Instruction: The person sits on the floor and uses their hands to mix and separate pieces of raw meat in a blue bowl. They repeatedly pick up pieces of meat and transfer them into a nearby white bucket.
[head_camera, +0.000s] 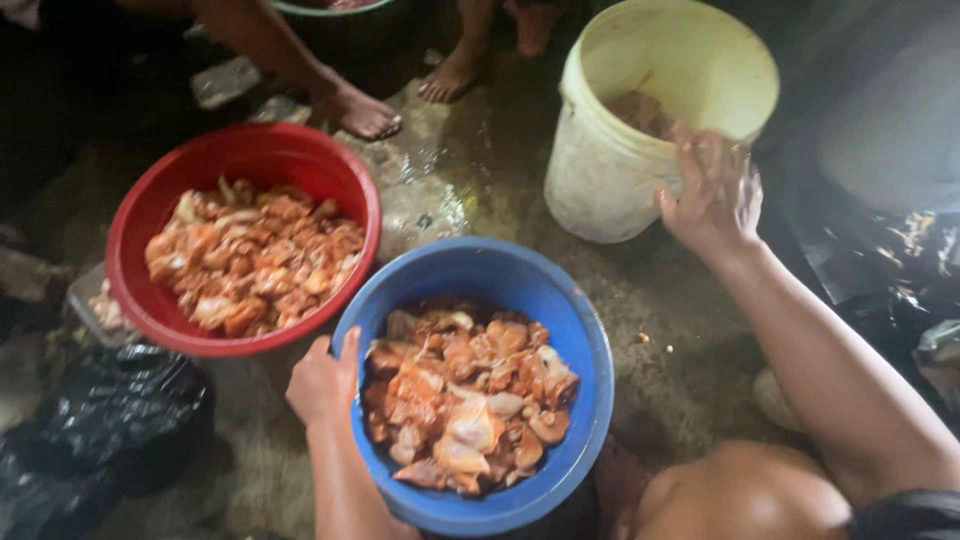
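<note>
left hand (322, 383) clamped on the blue basin (580, 330) rim, right hand (712, 195) spread loose against the white bucket (600, 170)

Floor-level food prep spot — wet concrete floor (470, 180), meat-filled basins (345, 185), bare feet (365, 112).

black plastic bag (110, 410) bottom left, crumpled, beside red bowl (160, 200)

wet concrete floor (450, 190), dim light
</note>
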